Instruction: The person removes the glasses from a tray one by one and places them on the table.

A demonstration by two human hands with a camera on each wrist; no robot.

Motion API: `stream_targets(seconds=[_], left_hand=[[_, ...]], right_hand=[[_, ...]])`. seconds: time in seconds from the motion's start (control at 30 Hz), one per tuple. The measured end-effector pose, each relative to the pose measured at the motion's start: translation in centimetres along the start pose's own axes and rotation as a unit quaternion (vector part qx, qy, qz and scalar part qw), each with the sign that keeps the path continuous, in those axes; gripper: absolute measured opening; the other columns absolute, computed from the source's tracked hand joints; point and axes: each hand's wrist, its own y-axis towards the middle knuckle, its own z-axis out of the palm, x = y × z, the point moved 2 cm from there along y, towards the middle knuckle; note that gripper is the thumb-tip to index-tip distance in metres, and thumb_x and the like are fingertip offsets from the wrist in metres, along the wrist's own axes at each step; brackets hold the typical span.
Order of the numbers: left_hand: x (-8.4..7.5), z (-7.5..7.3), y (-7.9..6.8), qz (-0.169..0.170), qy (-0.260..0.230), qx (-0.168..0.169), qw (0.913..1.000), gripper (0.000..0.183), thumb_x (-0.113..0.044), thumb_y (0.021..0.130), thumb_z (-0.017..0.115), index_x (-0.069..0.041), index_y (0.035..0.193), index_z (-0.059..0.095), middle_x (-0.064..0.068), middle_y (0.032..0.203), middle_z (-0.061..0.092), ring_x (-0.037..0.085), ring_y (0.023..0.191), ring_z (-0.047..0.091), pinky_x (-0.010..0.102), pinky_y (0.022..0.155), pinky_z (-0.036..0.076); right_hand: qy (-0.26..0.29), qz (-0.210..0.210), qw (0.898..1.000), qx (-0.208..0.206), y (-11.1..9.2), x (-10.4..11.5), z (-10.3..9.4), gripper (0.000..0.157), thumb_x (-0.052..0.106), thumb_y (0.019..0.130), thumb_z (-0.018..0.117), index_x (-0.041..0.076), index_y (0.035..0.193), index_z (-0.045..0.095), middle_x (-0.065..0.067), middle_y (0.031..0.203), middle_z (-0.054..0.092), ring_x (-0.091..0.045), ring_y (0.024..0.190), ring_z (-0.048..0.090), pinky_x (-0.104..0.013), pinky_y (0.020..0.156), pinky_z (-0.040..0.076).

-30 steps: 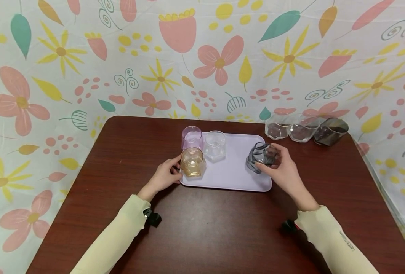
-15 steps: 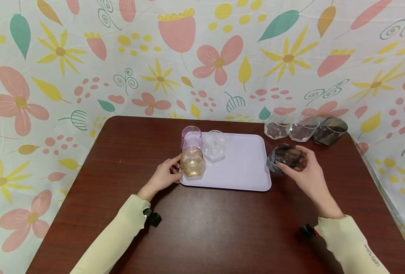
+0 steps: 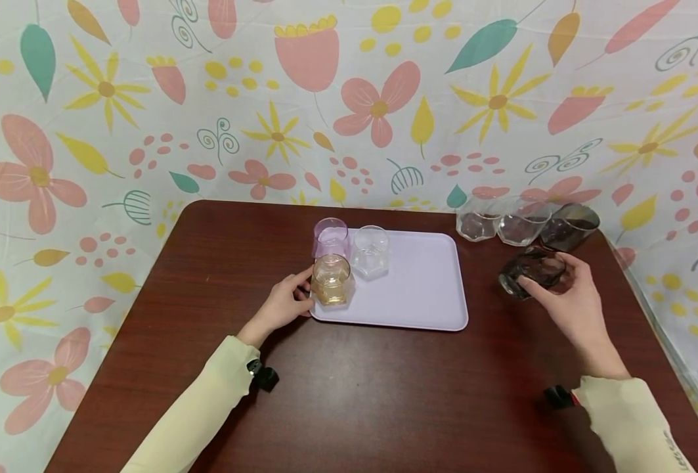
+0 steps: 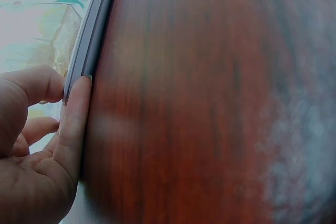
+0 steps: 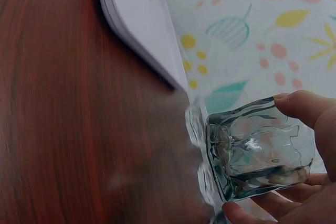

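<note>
My right hand [image 3: 579, 299] holds a dark grey glass [image 3: 528, 269] between thumb and fingers, to the right of the lilac tray [image 3: 414, 289]. The right wrist view shows this glass [image 5: 257, 150] tipped sideways with its thick faceted base away from the palm. At the tray's left end, my left hand [image 3: 280, 302] pinches the rim, thumb and fingers on either side of the tray edge [image 4: 90, 35] in the left wrist view. Close to those fingers an amber glass [image 3: 332, 282] stands on the tray. Behind it are a purple glass [image 3: 331, 240] and a clear glass [image 3: 370, 253].
A row at the table's back right corner has two clear glasses, a left one [image 3: 477, 223] and a middle one [image 3: 524, 225], then a dark glass [image 3: 568, 228]. A flower-patterned cloth [image 3: 378, 171] hangs right behind the brown table [image 3: 349, 394].
My right hand has carried the dark grey glass rightward, from over the tray's right end to beyond it, near the back row. The left hand and the tray have stayed put.
</note>
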Motion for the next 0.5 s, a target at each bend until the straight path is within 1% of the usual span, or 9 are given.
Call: stream_targets(seconds=[0.1,0.2,0.37,0.4,0.5], left_hand=[[0.0,0.0,0.0,-0.002,0.001,0.002,1.0000,0.079,0.011,0.081,0.065,-0.001,0.156,0.045,0.018,0.105,0.056,0.017,0.077,0.067,0.028,0.059,0.065],[0.0,0.0,0.0,-0.002,0.003,0.002,1.0000,0.078,0.011,0.081,0.065,-0.001,0.156,0.045,0.018,0.105,0.056,0.017,0.076,0.067,0.028,0.058,0.065],[-0.1,-0.1,0.0,-0.004,0.006,0.000,1.0000,0.078,0.010,0.082,0.065,-0.001,0.156,0.045,0.018,0.105,0.057,0.018,0.077,0.067,0.028,0.059,0.065],[-0.1,-0.1,0.0,-0.005,0.006,0.000,1.0000,0.078,0.010,0.082,0.065,-0.002,0.156,0.044,0.018,0.105,0.057,0.018,0.077,0.066,0.028,0.059,0.065],[-0.1,-0.1,0.1,-0.006,0.009,0.002,0.9999,0.078,0.010,0.082,0.065,-0.001,0.156,0.044,0.018,0.105,0.056,0.019,0.077,0.066,0.028,0.059,0.065]], right_hand=[[-0.010,0.011,1.000,-0.006,0.3,-0.9,-0.8,0.091,0.038,0.096,0.073,0.001,0.161,0.022,-0.026,0.149,0.042,0.003,0.102,0.040,-0.003,0.069,0.037],[-0.016,0.019,1.000,-0.018,0.6,-1.5,-1.7,0.091,0.039,0.095,0.073,0.001,0.161,0.023,-0.024,0.147,0.044,0.004,0.100,0.040,-0.003,0.069,0.037],[-0.004,0.034,0.999,-0.031,1.1,-2.6,-3.1,0.093,0.039,0.094,0.075,0.004,0.162,0.022,-0.017,0.144,0.045,0.004,0.105,0.041,-0.002,0.072,0.035],[0.001,0.038,0.999,-0.032,1.2,-3.0,-3.4,0.093,0.039,0.094,0.074,0.005,0.163,0.021,-0.014,0.144,0.044,0.005,0.106,0.041,-0.001,0.072,0.035],[0.018,0.050,0.998,-0.045,1.7,-3.9,-4.1,0.093,0.036,0.094,0.075,0.005,0.163,0.021,0.004,0.132,0.047,0.007,0.104,0.043,0.001,0.072,0.036]])
